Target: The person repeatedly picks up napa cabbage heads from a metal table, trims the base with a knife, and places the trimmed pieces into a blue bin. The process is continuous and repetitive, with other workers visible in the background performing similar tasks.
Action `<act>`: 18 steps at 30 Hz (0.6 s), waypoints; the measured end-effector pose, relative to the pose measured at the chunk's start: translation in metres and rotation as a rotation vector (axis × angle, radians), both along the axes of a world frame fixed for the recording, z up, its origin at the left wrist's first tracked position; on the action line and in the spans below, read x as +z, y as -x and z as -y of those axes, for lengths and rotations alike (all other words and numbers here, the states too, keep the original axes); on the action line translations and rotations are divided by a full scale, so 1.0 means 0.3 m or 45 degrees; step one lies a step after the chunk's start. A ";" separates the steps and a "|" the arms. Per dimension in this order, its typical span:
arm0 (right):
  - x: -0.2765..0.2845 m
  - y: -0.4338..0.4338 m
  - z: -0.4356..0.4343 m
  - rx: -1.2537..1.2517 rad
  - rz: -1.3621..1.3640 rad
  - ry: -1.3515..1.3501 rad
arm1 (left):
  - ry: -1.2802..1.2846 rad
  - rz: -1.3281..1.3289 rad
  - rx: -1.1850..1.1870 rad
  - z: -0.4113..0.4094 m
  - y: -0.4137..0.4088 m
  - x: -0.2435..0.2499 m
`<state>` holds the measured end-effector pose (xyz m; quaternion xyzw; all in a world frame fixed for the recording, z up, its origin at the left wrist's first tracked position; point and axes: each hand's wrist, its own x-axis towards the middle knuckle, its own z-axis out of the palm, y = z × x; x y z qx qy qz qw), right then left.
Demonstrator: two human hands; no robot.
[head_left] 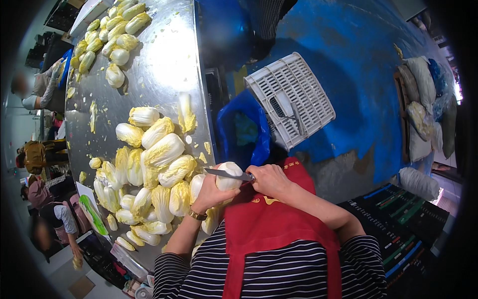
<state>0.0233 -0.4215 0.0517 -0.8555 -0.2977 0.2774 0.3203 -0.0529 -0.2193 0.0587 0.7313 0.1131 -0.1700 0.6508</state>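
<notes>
My left hand [211, 194], with a gold watch on its wrist, is closed around a napa cabbage [228, 176] near the table's edge. The cabbage's pale base end faces up. My right hand [267, 178] grips the handle of a knife [228, 174], whose blade lies across the base end; whether it cuts in cannot be told. To the left, a large pile of napa cabbages [163, 151] rests on the steel table [160, 86]. Loose yellow leaves and trimmed bits are scattered around them.
More cabbages [120, 56] lie at the table's far end. An open blue plastic bag [242, 129] stands beside the table, next to a white plastic crate [295, 97] with a metal-handled tool on it. Filled sacks [422, 89] and dark crates [396, 220] are at right. Several people are around.
</notes>
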 end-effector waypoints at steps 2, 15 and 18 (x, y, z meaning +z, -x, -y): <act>-0.016 0.008 -0.004 -0.004 -0.018 -0.012 | 0.001 -0.018 -0.008 -0.004 0.012 -0.004; -0.101 0.001 0.007 0.036 -0.204 0.278 | 0.102 -0.152 0.013 -0.015 0.084 -0.007; -0.300 0.000 0.203 -0.023 -0.191 0.511 | 0.239 0.107 0.031 -0.030 0.063 0.070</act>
